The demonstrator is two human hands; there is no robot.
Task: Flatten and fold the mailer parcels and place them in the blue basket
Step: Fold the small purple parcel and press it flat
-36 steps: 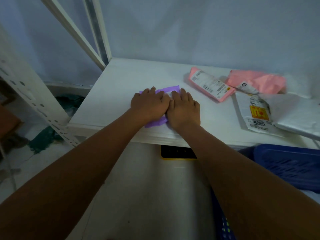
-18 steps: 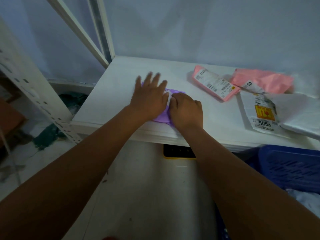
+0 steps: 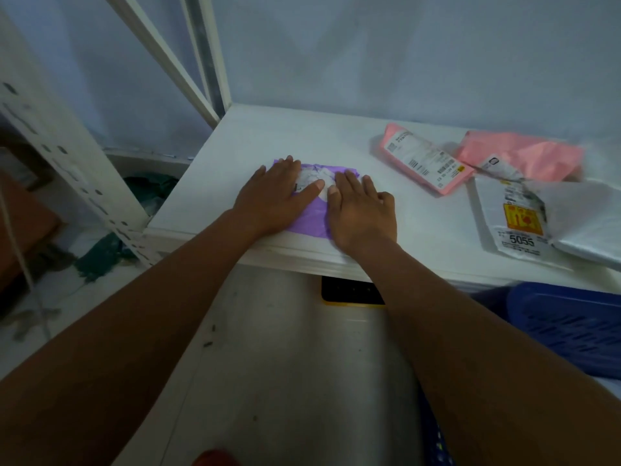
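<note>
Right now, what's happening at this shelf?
A person is flattening a purple mailer on the white shelf, near its front edge. The left hand and right hand both press on it with straight fingers, side by side. Three more mailers lie to the right, untouched: a pink labelled mailer, a crumpled pink mailer and a white mailer marked 5055. The blue basket sits below the shelf at the right; the purple mailer is not yet in it.

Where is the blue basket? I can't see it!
In the head view, the blue basket is low on the right, below the front edge of the white shelf, just under the white mailer labelled 5055.
</note>
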